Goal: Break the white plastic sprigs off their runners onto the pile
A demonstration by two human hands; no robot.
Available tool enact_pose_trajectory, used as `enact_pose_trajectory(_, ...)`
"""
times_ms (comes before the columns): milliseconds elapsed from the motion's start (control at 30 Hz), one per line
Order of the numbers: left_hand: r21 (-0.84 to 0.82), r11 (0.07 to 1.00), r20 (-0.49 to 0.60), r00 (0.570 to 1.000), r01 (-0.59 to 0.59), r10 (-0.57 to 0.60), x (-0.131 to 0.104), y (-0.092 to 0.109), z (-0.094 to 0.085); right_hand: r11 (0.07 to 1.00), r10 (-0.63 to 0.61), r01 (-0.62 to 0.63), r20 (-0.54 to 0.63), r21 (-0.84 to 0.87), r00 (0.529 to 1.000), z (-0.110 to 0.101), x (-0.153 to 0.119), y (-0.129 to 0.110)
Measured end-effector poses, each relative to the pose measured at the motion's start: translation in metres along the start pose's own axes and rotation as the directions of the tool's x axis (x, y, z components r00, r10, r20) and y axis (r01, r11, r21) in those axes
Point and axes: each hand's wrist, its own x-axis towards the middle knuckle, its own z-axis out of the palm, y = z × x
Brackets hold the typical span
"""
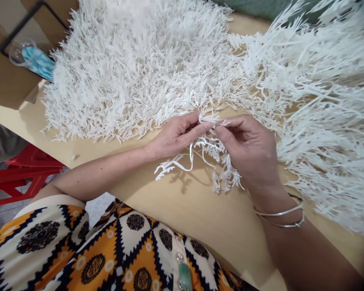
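My left hand (182, 132) and my right hand (250, 149) meet over the near side of the table, fingertips almost touching. Both pinch a white artificial plant sprig (210, 147), whose thin branching stems hang below the fingers. One bare, stubby-tipped strand loops out to the left beneath my left hand and casts a shadow. Just beyond the hands lies a broad heap of short white sprigs (139, 60). To the right of my right hand spreads a second pile of longer white stems (327, 113). Exactly where each fingertip grips is partly hidden.
The pale yellow table (176, 202) runs under everything. At the back left stands a cardboard box (6, 76), with a clear plastic cup (21, 52) and a blue-white packet (38, 60) against it. A red stool (21, 173) is below the table's left edge. Green material (261, 8) lies at the back.
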Motion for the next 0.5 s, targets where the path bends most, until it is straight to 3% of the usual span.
enact_pose_trajectory(133,0.101,0.994,0.027,0.999,-0.045,0.042,0.001,0.000,-0.001,0.995,0.084,-0.081,-0.053,0.052,0.995,0.008,-0.002,0.009)
enact_pose_trajectory(267,0.088,0.995,0.020,0.999,-0.049,0.048,0.000,0.003,-0.001,0.985,0.145,-0.135,-0.091,0.110,0.985,0.012,-0.002,0.008)
enact_pose_trajectory(400,0.082,0.993,0.029,0.997,-0.080,0.077,-0.002,0.005,-0.002,0.953,0.174,-0.100,-0.247,0.284,0.953,0.001,0.008,0.022)
enact_pose_trajectory(500,0.083,0.996,0.034,0.999,-0.037,0.034,-0.003,0.006,-0.003,0.980,0.119,-0.067,-0.281,0.187,0.952,-0.010,0.014,0.030)
